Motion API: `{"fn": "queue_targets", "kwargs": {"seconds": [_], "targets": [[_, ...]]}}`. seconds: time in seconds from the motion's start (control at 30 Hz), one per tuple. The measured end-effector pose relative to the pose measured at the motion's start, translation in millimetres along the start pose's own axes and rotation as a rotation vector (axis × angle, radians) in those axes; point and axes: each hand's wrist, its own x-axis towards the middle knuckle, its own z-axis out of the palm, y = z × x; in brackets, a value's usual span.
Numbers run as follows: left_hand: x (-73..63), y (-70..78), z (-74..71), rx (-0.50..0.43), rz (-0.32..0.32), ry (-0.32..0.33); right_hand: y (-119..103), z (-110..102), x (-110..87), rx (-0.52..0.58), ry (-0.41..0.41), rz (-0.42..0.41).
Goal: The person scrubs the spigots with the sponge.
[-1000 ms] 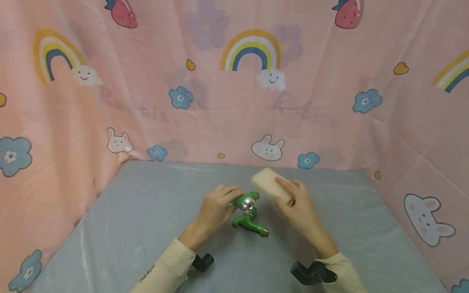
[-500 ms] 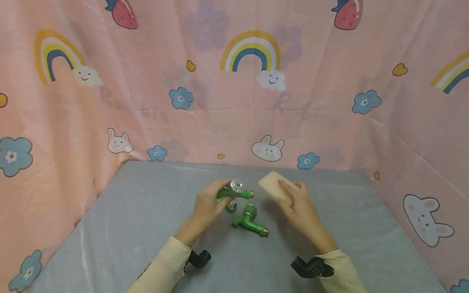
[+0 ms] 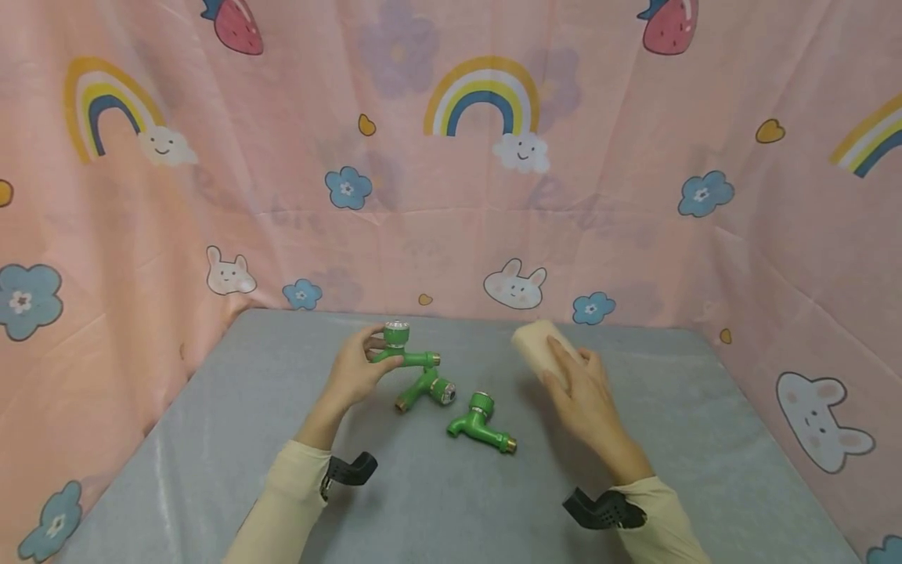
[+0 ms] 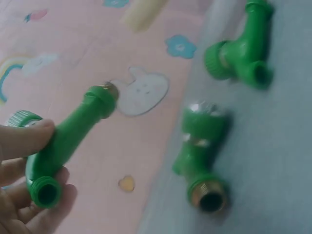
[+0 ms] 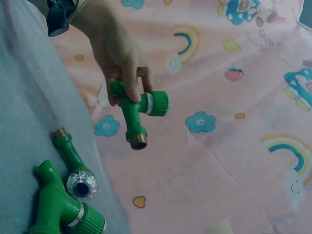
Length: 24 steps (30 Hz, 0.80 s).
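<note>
My left hand (image 3: pixel 352 372) grips a green tap (image 3: pixel 416 359) with a round knob on top and a brass-coloured threaded end pointing right. In the left wrist view the thumb lies over this tap's body, with fingers beneath it. A second green tap (image 3: pixel 420 385) lies on the table just under it, its clear-faced knob turned right. Nearer the front lies a third green tap (image 3: pixel 479 428), knob upward. On the right, my right hand (image 3: pixel 586 401) holds a cream sponge-like block (image 3: pixel 539 346), tilted up, thumb and fingers along its near part.
A grey cloth covers the table (image 3: pixel 232 439). Behind and beside it hangs a pink patterned curtain (image 3: pixel 395 251). Black wrist mounts (image 3: pixel 602 509) stick out from both sleeves.
My left hand has carried its tap left and turned it from knob facing forward to knob up, uncovering the second tap. My right hand has shifted slightly right with the block.
</note>
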Motion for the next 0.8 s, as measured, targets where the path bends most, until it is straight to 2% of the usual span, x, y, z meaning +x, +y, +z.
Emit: {"fn": "queue_targets", "kwargs": {"seconds": [0.13, 0.3, 0.57, 0.8], "targets": [[2.9, -9.9, -13.9, -0.042, -0.056, -0.038, 2, -1, -0.8, -0.003, -0.009, -0.002], [6.3, -22.4, -23.7, -0.059, -0.113, -0.075, 4, 0, -1.9, -0.039, -0.039, 0.007], [12.1, -40.9, -27.6, -0.089, -0.214, -0.097, 10, 2, -3.5, -0.09, -0.157, 0.074], [16.3, -57.5, -29.6, -0.063, -0.275, -0.15, 14, 5, -3.7, -0.112, -0.245, 0.1]]}}
